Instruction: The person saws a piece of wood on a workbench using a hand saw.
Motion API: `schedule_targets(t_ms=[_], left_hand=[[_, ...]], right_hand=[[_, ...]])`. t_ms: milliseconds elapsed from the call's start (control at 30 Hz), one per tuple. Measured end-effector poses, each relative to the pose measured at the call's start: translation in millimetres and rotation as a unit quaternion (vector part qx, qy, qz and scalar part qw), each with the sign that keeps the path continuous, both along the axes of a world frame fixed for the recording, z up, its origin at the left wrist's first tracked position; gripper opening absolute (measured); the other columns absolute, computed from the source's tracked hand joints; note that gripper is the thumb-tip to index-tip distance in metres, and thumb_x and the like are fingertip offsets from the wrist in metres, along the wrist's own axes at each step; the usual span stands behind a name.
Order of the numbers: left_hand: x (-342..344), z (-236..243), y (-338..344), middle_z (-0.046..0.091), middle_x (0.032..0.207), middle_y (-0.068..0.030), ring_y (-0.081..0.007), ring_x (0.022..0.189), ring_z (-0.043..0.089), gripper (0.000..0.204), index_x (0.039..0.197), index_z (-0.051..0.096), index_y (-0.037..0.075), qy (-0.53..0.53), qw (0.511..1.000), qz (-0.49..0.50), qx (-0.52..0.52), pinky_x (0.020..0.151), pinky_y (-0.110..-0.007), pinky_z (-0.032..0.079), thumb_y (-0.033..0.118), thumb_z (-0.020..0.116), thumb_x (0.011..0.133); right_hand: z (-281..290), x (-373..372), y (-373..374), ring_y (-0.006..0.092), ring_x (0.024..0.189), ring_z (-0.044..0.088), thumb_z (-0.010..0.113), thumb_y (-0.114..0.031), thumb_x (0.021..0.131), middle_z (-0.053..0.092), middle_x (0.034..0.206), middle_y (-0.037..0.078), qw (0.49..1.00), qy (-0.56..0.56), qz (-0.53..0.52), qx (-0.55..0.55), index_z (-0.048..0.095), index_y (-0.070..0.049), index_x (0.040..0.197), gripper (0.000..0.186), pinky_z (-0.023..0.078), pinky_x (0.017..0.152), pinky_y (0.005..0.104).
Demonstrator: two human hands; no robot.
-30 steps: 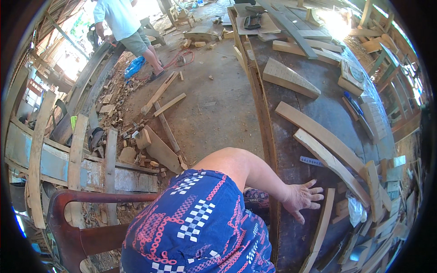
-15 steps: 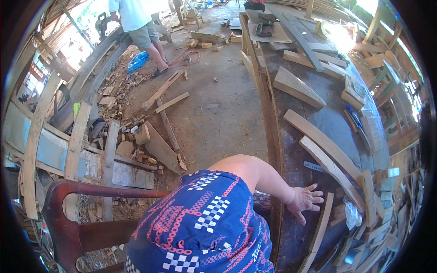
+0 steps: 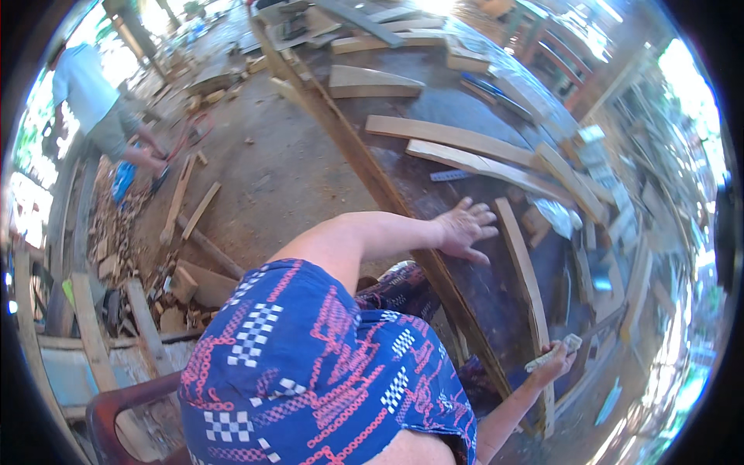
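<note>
My left hand point(image 3: 465, 230) rests on the dark tabletop point(image 3: 434, 203) with its fingers spread, holding nothing. Its fingertips come near the upper end of a long, slightly curved wooden strip point(image 3: 521, 271). Over the lower part of that strip, my right hand point(image 3: 552, 363) is closed around a pale, whitish object point(image 3: 572, 342). A blocky end sticks out on one side of the fist and a narrower end on the other; its exact kind is unclear. A small light-blue ruler-like piece point(image 3: 450, 176) lies beyond my left hand, beside a pale-edged curved board point(image 3: 484, 164).
Several more boards, including a wedge-shaped one point(image 3: 376, 82), lie across the table. A crumpled clear plastic bag point(image 3: 556, 217) sits among wood pieces at right. A dark red chair frame point(image 3: 128, 403) is at lower left. Another person point(image 3: 91, 97) stands at far left near wood scraps.
The view has swung toward the right, shifting the table and boards leftward and up. My right hand with the pale object has come into view. My left hand stays spread on the table.
</note>
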State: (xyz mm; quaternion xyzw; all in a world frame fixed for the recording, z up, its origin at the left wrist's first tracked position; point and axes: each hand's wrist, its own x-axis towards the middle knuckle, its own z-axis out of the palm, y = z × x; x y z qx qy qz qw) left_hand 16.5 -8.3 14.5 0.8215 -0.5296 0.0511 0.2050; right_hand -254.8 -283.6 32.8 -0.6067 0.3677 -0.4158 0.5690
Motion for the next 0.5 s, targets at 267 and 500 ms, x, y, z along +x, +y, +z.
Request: schedule_targets(t_ms=[267, 500], left_hand=[[-51.5, 12.8, -23.8, 0.060, 0.116, -0.0116, -0.0310, 0.117, 0.050, 0.041, 0.110, 0.064, 0.010, -0.052, 0.987, -0.068, -0.136, 0.098, -0.044, 0.039, 0.030, 0.072, 0.075], [-86.3, 49.7, -185.3, 0.060, 0.112, -0.0102, -0.0308, 0.117, 0.049, 0.034, 0.107, 0.064, 0.010, 0.018, 0.941, -0.268, -0.205, 0.098, -0.044, 0.037, 0.020, 0.071, 0.075]], right_hand=[[45.6, -167.5, 58.9, 0.0077, 0.055, 0.048, 0.056, -0.012, 0.089, 0.052, 0.074, 0.002, 0.986, -0.025, -0.161, 0.029, 0.051, -0.005, 0.110, 0.023, 0.042, 0.047, 0.0217], [30.1, -204.0, 59.0, 0.0050, 0.044, 0.047, 0.053, -0.022, 0.096, 0.053, 0.063, 0.001, 0.962, 0.050, -0.265, 0.038, 0.053, -0.008, 0.098, 0.015, 0.040, 0.040, 0.0196]])
